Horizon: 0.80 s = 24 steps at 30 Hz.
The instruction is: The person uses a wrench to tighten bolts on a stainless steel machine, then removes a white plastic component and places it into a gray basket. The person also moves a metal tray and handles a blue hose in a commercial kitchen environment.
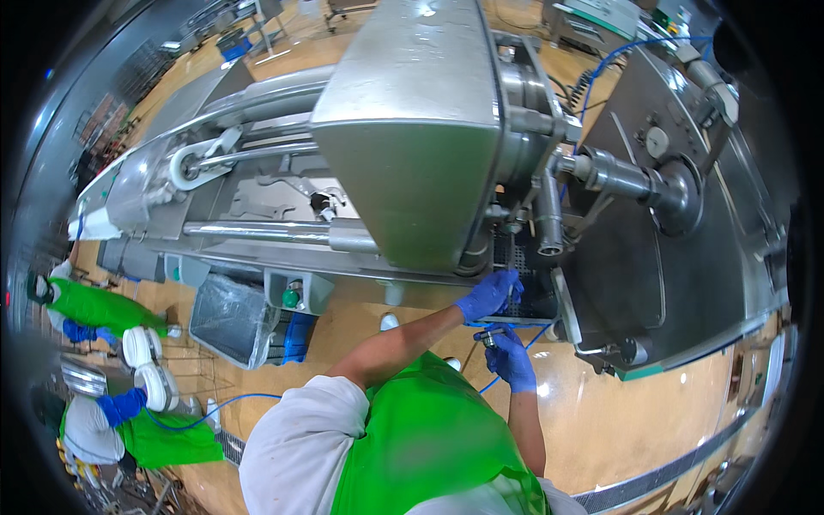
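Observation:
I stand under a big stainless steel machine [412, 129], wearing a green apron and blue gloves. My left hand [489, 294] reaches up and presses against a perforated metal part [515, 257] at the machine's underside. My right hand [510, 356] is closed round a small metal nozzle [485, 337] that is joined to a thin blue hose [536, 335]. The hose runs along just below the perforated part. A short steel pipe [549, 219] hangs down just above and to the right of my left hand.
A grey panel [678, 283] with a round shaft [635, 180] stands to the right. Two other people [112, 378] in green aprons work at the lower left beside a plastic-lined bin [227, 318]. A floor drain grate [661, 476] crosses the glossy tan floor at lower right.

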### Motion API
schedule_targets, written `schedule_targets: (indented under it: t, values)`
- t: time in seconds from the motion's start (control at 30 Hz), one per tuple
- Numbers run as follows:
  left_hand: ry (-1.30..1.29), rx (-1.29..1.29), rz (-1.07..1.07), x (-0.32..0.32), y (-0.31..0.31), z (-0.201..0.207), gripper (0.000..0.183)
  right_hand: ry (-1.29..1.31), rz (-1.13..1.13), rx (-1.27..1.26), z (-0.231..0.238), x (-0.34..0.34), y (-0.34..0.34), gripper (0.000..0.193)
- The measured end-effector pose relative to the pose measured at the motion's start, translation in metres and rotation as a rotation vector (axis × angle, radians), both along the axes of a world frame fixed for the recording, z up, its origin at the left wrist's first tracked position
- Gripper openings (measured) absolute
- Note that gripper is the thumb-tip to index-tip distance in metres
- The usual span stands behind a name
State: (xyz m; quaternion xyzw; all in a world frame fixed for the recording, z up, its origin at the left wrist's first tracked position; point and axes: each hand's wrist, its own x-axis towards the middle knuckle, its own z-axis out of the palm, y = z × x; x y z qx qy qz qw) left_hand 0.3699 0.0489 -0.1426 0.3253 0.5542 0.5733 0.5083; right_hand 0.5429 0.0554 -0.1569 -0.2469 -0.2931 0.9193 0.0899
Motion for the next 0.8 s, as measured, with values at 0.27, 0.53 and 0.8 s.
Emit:
schedule_targets:
  t: [0.27,0.53,0.8]
  values:
    - [0.458,-0.208,-0.197,-0.034,-0.110,-0.018,0.040,-0.092,0.181,0.607,0.029,-0.036,-0.017,0.029]
    - [-0.592,-0.246,-0.126,-0.095,-0.196,0.022,0.040,0.093,0.011,1.307,0.069,-0.132,-0.064,0.038]
    - [0.045,-0.193,0.198,-0.177,-0.246,0.096,0.039,0.278,0.151,1.534,0.113,-0.227,-0.115,0.050]
